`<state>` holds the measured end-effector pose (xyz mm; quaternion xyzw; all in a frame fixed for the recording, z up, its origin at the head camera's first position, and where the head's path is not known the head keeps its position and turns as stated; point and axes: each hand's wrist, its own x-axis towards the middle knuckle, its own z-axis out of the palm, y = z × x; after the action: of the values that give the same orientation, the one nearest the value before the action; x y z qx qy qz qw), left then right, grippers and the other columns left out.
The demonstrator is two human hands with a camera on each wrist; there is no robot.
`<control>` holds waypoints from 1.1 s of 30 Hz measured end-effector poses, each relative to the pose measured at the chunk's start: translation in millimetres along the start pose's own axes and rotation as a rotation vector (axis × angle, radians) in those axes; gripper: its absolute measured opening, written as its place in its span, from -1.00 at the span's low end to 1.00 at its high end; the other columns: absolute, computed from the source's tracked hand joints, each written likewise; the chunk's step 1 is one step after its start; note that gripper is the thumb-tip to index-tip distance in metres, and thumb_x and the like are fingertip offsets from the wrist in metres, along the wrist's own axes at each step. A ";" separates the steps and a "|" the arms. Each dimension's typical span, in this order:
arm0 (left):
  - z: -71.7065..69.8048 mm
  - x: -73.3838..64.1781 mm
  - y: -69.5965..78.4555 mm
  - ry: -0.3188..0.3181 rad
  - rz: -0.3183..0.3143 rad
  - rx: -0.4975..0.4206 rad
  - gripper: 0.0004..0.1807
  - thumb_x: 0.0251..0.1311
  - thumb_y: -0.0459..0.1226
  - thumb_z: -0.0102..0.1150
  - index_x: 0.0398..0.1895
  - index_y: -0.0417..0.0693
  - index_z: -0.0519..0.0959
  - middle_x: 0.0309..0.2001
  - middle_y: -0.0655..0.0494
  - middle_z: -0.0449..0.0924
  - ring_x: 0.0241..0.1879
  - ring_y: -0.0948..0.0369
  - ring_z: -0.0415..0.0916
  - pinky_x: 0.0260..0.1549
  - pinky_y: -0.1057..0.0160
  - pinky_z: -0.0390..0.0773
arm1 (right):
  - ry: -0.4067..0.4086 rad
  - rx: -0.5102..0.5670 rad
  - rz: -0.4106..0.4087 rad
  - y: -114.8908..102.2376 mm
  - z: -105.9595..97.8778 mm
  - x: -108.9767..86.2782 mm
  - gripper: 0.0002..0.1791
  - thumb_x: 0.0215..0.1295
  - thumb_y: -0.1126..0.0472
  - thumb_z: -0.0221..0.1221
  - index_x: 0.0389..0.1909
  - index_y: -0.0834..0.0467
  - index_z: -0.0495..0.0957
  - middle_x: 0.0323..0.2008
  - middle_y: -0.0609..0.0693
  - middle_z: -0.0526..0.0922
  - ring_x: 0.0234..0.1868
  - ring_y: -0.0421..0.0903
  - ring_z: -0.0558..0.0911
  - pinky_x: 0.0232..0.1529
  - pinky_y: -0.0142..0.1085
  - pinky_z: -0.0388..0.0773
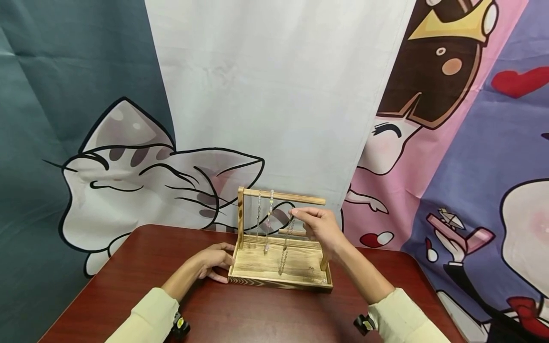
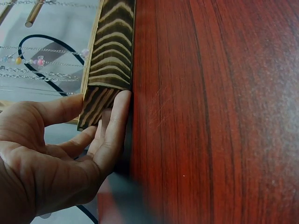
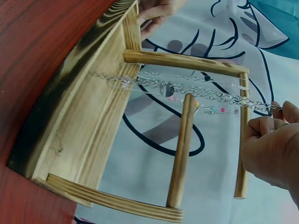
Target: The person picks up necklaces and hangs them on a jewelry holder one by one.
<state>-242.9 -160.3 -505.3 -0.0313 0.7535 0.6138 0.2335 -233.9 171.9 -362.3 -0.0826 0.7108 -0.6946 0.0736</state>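
Observation:
A wooden jewelry stand (image 1: 253, 263) with a shallow tray base stands on the table. My left hand (image 1: 214, 261) grips the tray's left end, its fingers around the dark-grained corner (image 2: 100, 105) in the left wrist view. Between thumb and fingertips, my right hand (image 1: 321, 229) pinches the top of a silver chain necklace (image 1: 284, 252), which hangs down over the tray. In the right wrist view, this hand is beside the upper bar (image 3: 244, 140). Left of the held chain, a beaded necklace (image 1: 270, 209) and a silver chain (image 1: 259, 212) hang from the bar.
A shorter, lower bar (image 1: 292, 233) projects from the stand's right side. Fine small jewelry (image 3: 59, 144) lies at the tray's right end. The reddish-brown table (image 1: 257, 314) extends in front, and a printed cloth (image 1: 274, 95) hangs behind.

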 end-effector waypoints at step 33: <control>-1.7 1.1 -0.3 -0.016 0.002 0.000 -0.31 0.41 -0.45 0.20 0.59 -0.31 0.30 0.06 -0.27 0.76 0.03 0.00 0.78 -0.20 -0.13 0.93 | 0.105 0.010 -0.159 -46.7 -25.1 2.3 -0.81 0.62 0.19 0.34 -0.18 -0.06 0.91 -0.75 -0.22 0.30 -0.66 -0.33 0.15 -0.59 -0.48 0.08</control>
<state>-244.3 -161.7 -505.7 -0.0257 0.7515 0.6144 0.2390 -240.9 194.9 -314.9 -0.1020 0.7014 -0.7052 -0.0188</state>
